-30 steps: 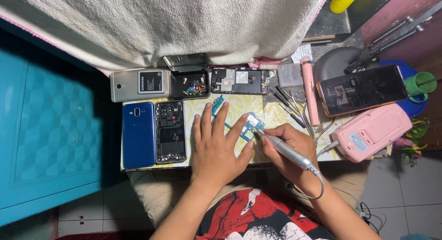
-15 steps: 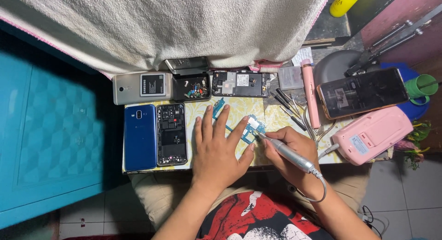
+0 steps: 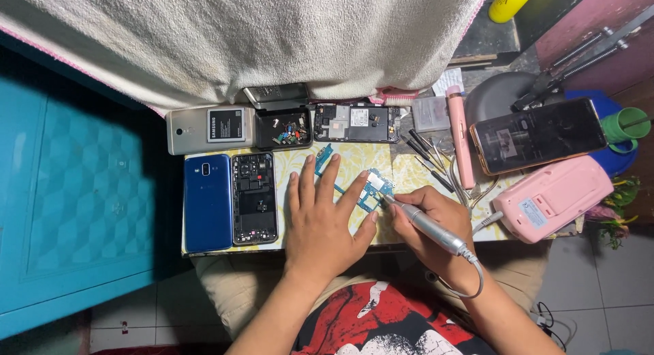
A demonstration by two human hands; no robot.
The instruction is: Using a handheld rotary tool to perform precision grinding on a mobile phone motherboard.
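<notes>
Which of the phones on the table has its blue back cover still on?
The blue phone at the table's left edge, closed and whole; the opened phone beside it shows bare black insides.

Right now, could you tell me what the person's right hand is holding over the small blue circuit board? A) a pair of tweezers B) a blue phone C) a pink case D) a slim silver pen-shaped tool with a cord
D: the right hand grips a slim silver pen-shaped tool with a cord looping from its rear end, its tip at the blue circuit board that the left hand presses flat.
</notes>
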